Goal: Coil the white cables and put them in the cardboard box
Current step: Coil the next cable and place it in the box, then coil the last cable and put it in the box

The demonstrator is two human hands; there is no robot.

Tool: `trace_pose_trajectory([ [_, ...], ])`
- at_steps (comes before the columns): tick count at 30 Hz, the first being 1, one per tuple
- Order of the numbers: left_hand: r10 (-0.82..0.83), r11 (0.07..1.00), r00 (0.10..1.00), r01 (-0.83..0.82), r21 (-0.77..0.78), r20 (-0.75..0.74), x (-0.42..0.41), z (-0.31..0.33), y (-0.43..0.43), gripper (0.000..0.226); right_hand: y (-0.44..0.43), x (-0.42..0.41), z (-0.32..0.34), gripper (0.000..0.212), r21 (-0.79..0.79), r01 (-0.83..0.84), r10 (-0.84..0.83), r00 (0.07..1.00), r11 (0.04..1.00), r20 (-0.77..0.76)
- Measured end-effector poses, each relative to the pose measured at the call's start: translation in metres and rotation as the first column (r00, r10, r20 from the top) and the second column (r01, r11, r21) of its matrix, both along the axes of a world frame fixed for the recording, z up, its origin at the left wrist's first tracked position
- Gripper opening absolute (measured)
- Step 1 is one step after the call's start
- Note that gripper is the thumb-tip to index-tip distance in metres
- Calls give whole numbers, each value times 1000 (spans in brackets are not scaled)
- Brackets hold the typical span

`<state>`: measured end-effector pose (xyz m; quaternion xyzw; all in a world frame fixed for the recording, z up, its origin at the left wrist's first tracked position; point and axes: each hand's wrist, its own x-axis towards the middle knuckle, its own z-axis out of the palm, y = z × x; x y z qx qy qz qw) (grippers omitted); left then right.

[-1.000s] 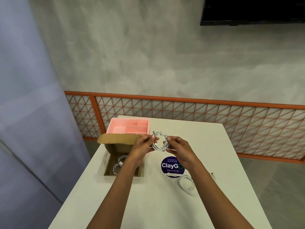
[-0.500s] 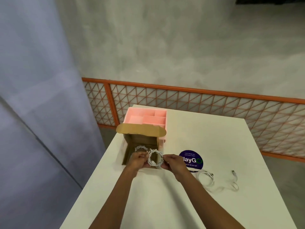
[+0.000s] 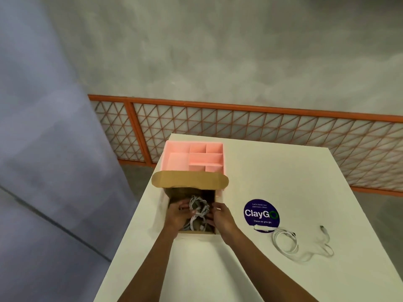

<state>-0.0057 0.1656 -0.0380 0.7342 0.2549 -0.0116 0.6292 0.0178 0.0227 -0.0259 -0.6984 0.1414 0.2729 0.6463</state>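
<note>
Gripping one coiled white cable (image 3: 199, 207) from opposite sides: left hand (image 3: 177, 214) curled round its left rim, right hand (image 3: 222, 216) pinching its right rim. Held this way, probably, to keep the loops from springing apart while lowering. Positioned inside the mouth of the open brown cardboard box (image 3: 189, 182), just above more white cable (image 3: 194, 225) lying on the bottom; looks like one coil there, though cannot tell for sure. Box set by the left edge of the white desk (image 3: 272, 171), flap folded back toward the far side, leaving the opening free for both hands. Just behind that flap, at the desk's far left corner: one pink plastic divided tray (image 3: 174, 159). Right of the box: one round purple sticker (image 3: 261, 213). Beyond it, toward the right edge: seemingly one loose white cable (image 3: 285, 240), partly looped, plug end trailing, not yet coiled. Count: two hands, one box, one tray, at least three cables in sight.
</note>
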Motion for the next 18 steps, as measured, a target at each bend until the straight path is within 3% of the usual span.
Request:
trace_pose_trajectory([
  [6,-56,994,998,58,93,-31,13,-13,3,34,9,6,-3,34,-42,-33,32,999,999,-23],
  [13,-145,939,988,152,309,-45,19,-20,1,33,7,11,3,35,-34,-60,59,998,998,-28],
  [15,-109,898,993,117,425,-43,17,-31,-2,30,-5,9,10,31,-15,-88,87,996,996,-34],
  [18,37,882,999,-51,468,38,7,-22,-24,27,-35,8,19,25,16,-186,186,982,982,-13],
])
